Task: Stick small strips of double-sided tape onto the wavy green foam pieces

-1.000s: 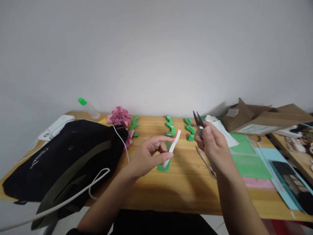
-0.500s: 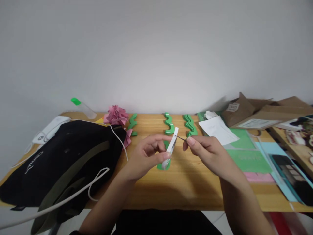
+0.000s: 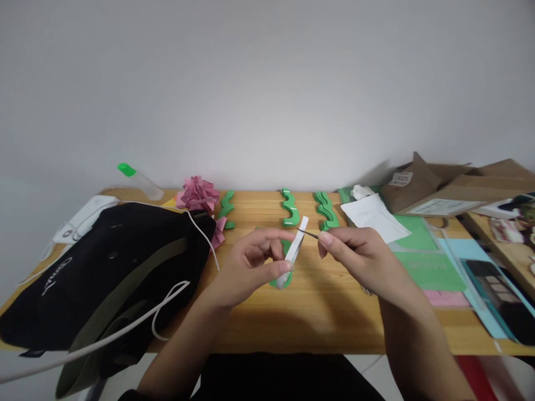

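Note:
My left hand point(image 3: 251, 264) pinches the lower end of a white paper strip point(image 3: 297, 243) and holds it tilted upward above the wooden table point(image 3: 317, 312). My right hand point(image 3: 361, 259) grips small dark snips point(image 3: 308, 234), whose blades point left and meet the upper part of the strip. Under the strip lies a green wavy paper piece point(image 3: 281, 280). Other green wavy pieces point(image 3: 289, 208) point(image 3: 325, 210) point(image 3: 227, 207) lie farther back.
A black bag point(image 3: 100, 267) with a white cord point(image 3: 125, 334) fills the left side. Behind it are a pink paper flower point(image 3: 198, 195) and a green-capped tube point(image 3: 137, 179). White paper point(image 3: 371, 217), coloured sheets point(image 3: 422, 267) and brown cardboard point(image 3: 443, 189) lie right.
My right hand has swung the snips from pointing up at the right down and leftward, so the blades now meet the strip. The left hand has stayed almost still.

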{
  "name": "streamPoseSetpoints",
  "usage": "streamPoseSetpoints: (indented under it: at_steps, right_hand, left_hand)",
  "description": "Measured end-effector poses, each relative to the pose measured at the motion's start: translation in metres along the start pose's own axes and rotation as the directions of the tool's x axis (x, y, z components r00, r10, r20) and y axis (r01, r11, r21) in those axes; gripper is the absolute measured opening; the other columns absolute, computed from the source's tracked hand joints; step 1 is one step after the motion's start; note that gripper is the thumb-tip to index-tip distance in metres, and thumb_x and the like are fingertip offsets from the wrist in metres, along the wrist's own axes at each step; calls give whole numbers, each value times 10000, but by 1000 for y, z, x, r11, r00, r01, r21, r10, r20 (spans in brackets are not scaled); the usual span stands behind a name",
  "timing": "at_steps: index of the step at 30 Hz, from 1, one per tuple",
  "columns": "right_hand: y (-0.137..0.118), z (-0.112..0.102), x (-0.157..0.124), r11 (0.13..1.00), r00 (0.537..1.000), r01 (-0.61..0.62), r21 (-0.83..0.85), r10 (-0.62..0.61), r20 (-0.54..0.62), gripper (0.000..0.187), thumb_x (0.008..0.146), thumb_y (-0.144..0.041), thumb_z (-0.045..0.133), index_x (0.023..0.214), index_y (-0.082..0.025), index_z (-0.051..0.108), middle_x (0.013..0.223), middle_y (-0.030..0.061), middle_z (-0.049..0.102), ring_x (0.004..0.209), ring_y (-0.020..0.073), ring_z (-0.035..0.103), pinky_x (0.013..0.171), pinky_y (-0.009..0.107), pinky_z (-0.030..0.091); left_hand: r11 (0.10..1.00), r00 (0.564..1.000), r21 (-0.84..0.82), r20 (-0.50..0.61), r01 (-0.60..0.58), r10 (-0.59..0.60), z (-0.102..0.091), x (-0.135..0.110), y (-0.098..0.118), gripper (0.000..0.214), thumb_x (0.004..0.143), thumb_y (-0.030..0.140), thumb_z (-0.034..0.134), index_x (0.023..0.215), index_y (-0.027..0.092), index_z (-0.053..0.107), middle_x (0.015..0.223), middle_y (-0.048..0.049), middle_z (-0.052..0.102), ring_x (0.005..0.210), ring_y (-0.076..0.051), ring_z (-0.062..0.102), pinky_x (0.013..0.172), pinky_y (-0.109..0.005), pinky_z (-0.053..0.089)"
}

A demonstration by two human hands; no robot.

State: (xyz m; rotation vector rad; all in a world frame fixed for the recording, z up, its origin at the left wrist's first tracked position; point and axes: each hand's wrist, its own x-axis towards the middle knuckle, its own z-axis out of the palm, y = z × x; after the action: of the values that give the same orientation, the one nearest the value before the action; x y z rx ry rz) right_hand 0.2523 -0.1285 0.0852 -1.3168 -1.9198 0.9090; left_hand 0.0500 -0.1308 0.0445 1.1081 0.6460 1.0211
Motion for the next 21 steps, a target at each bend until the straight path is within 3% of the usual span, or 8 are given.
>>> streamPoseSetpoints:
  at_steps: [7, 11, 15, 17, 21]
  right_hand:
    - [2, -3, 0, 999, 999, 2, -42, -4, -52, 502, 908, -542, 482, 552, -193, 539, 464, -49, 361, 427, 80, 319, 413, 232, 269]
    - [-1, -5, -3, 997, 994, 4, -71, -12, -109, 503, 909, -565, 462, 588, -197, 584, 442, -48, 367, 409, 87, 333, 414, 235, 285]
    - [-7, -2, -6, 978, 993, 99, -184, -109, -40, 447, 929, -506, 470, 662, -191, 639, 479, -26, 463, 439, 95, 409, 445, 233, 324]
    - [-9, 0, -8, 952, 984, 177, -250, -177, 26, 401, 928, -461, 499, 683, -185, 656, 504, -17, 517, 444, 91, 433, 453, 230, 327]
    - [-10, 2, -12, 929, 964, 258, -266, -231, 128, 309, 927, -411, 526, 796, -189, 697, 561, -8, 604, 450, 88, 480, 460, 219, 344]
  left_hand:
    - [1000, 999, 1, 25, 22, -22, -4, -3, 1, 280, 731, 175, 755, 998, 244, 710, 633, 59, 521, 538, -71, 541, 522, -193, 475]
    - [993, 997, 114, 70, 17, -25, -5, -4, 0, 273, 765, 188, 719, 1033, 231, 691, 629, 58, 530, 544, -77, 547, 553, -211, 467]
    - [910, 1000, 414, 21, -3, -7, 5, -1, 1, 242, 779, 148, 665, 1015, 194, 683, 675, 31, 589, 623, -112, 568, 614, -242, 468]
    - [853, 998, 520, 53, -41, 16, 10, 1, 3, 182, 792, 120, 621, 949, 183, 687, 745, 4, 649, 671, -130, 591, 634, -251, 471]
    - [859, 995, 508, 98, -62, 14, 13, 4, 7, 314, 771, 56, 592, 1054, 175, 657, 999, -42, 719, 828, -168, 661, 746, -287, 509]
